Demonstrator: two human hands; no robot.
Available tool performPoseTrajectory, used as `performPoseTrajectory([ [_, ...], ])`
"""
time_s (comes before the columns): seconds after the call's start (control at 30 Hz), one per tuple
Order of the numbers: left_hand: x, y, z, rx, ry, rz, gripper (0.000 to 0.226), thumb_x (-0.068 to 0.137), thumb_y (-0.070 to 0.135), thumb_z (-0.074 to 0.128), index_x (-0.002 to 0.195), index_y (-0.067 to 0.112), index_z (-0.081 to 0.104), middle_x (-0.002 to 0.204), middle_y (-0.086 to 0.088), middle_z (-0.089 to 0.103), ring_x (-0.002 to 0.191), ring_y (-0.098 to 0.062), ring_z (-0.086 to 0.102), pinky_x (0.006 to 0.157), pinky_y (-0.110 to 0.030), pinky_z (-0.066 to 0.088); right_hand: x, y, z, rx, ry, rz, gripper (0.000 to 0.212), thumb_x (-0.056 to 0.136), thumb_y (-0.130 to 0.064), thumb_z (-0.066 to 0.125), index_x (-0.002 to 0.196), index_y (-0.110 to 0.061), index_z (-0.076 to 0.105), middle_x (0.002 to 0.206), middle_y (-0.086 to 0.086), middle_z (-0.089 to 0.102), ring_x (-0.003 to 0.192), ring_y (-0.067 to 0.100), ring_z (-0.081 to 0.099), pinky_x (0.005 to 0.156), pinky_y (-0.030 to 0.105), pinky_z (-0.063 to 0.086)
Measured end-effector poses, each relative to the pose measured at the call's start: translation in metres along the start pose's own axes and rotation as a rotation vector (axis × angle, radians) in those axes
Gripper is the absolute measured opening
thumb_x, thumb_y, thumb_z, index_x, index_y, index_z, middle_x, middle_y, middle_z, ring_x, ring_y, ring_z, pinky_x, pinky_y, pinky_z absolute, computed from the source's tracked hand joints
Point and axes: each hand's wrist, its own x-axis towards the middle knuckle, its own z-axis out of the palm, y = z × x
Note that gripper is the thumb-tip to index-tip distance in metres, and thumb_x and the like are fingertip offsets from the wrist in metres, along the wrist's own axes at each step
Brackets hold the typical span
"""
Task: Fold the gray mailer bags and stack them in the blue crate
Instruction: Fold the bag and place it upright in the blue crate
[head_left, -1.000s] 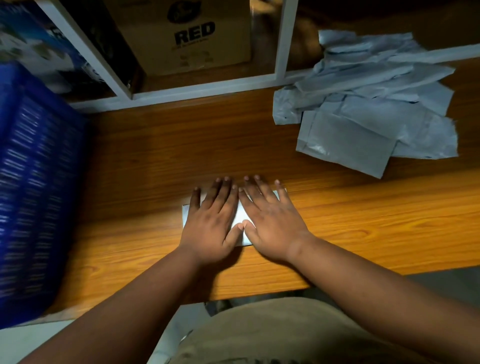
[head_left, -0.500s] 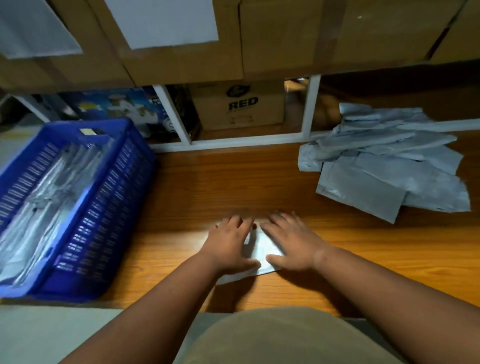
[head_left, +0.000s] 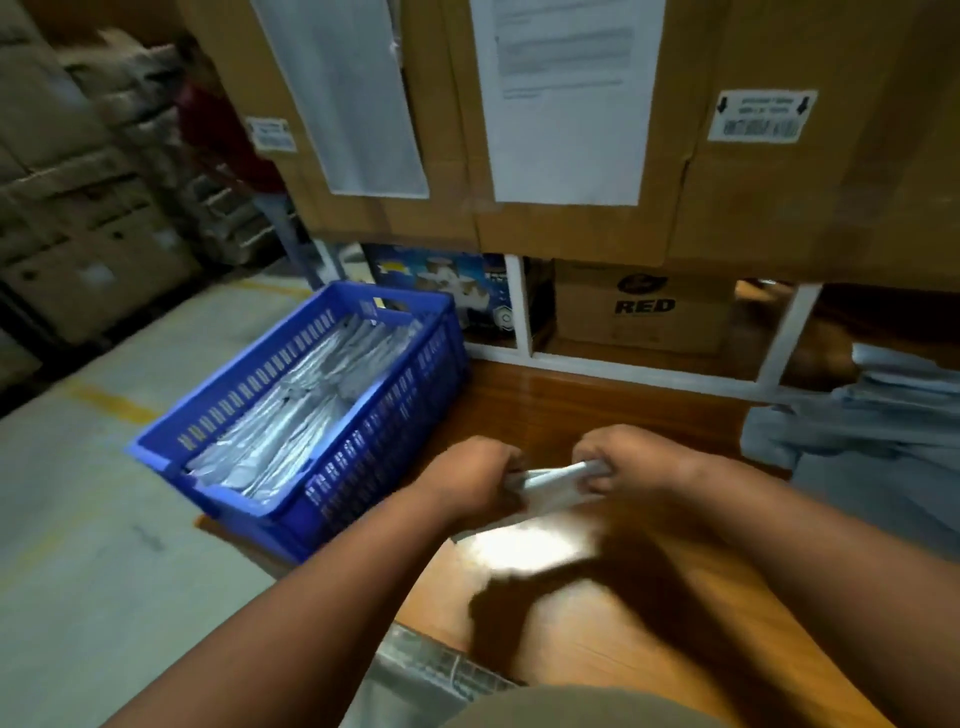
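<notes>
Bag: folded gray mailer bag (head_left: 558, 480), held up just above the wooden surface (head_left: 649, 623), right of the blue crate (head_left: 291, 488).
Left hand (head_left: 475, 475): curled tight round the bag's left end.
Right hand (head_left: 618, 457): curled tight round the right end.
Feel: likely light, soft and slick — thin plastic, could spring open.
Hold: best by both ends, pinched on the folds.
Long way: side to side — left end a bit lower, pointing toward the crate.
Crate: already has folded bags (head_left: 306, 395) lying inside.
</notes>
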Motion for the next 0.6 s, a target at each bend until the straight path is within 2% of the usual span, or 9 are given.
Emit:
performPoseTrajectory([
  [0.17, -0.032, -0.070, -0.081, 0.072, 0.244, -0.157, 0.031, 0.082, 0.041, 0.082, 0.090, 0.032, 0.053, 0.095, 0.009, 0.062, 0.091, -0.021, 0.062, 0.072, -0.036, 0.050, 0.074, -0.069, -0.083, -0.032, 0.082, -0.114, 0.015, 0.096, -0.035, 0.075, 0.097, -0.042, 0.062, 0.103, -0.016, 0.062, 0.096, 0.007, 0.061, 0.084, 0.037, 0.058],
  [0.3, -0.065, -0.126, -0.124, 0.102, 0.361, -0.261, 0.041, 0.081, 0.041, 0.084, 0.080, 0.031, 0.044, 0.087, 0.006, 0.055, 0.084, -0.023, 0.054, 0.065, -0.035, 0.036, 0.136, -0.139, -0.122, -0.030, 0.125, -0.211, 0.013, 0.093, -0.040, 0.075, 0.094, -0.041, 0.061, 0.100, -0.015, 0.064, 0.093, 0.008, 0.062, 0.078, 0.038, 0.057],
  [0.37, -0.085, -0.155, -0.138, 0.092, 0.413, -0.308, 0.046, 0.080, 0.039, 0.084, 0.075, 0.029, 0.039, 0.083, 0.005, 0.053, 0.085, -0.026, 0.057, 0.065, -0.036, 0.035, 0.168, -0.175, -0.132, -0.071, 0.158, -0.285, 0.015, 0.092, -0.041, 0.074, 0.091, -0.037, 0.060, 0.095, -0.014, 0.063, 0.088, 0.007, 0.061, 0.074, 0.036, 0.052],
  [0.43, -0.105, -0.187, -0.146, 0.074, 0.456, -0.366, 0.045, 0.079, 0.040, 0.085, 0.077, 0.027, 0.042, 0.080, 0.005, 0.052, 0.083, -0.027, 0.056, 0.064, -0.037, 0.037, 0.197, -0.211, -0.136, -0.098, 0.167, -0.344, 0.016, 0.091, -0.040, 0.073, 0.089, -0.035, 0.059, 0.092, -0.013, 0.063, 0.085, 0.007, 0.060, 0.071, 0.035, 0.048],
  [0.5, -0.122, -0.216, -0.150, 0.069, 0.484, -0.410, 0.044, 0.081, 0.044, 0.085, 0.080, 0.026, 0.046, 0.081, 0.004, 0.054, 0.080, -0.027, 0.055, 0.064, -0.038, 0.039, 0.224, -0.244, -0.135, -0.126, 0.170, -0.385, 0.013, 0.093, -0.040, 0.072, 0.091, -0.034, 0.060, 0.091, -0.012, 0.065, 0.085, 0.009, 0.062, 0.072, 0.034, 0.051],
  [0.6, -0.140, -0.260, -0.150, 0.075, 0.504, -0.450, 0.045, 0.085, 0.046, 0.084, 0.080, 0.026, 0.044, 0.082, 0.004, 0.054, 0.080, -0.025, 0.051, 0.065, -0.037, 0.032, 0.268, -0.282, -0.126, -0.165, 0.174, -0.418, 0.010, 0.096, -0.039, 0.067, 0.092, -0.031, 0.062, 0.090, -0.012, 0.066, 0.084, 0.013, 0.063, 0.072, 0.037, 0.051],
])
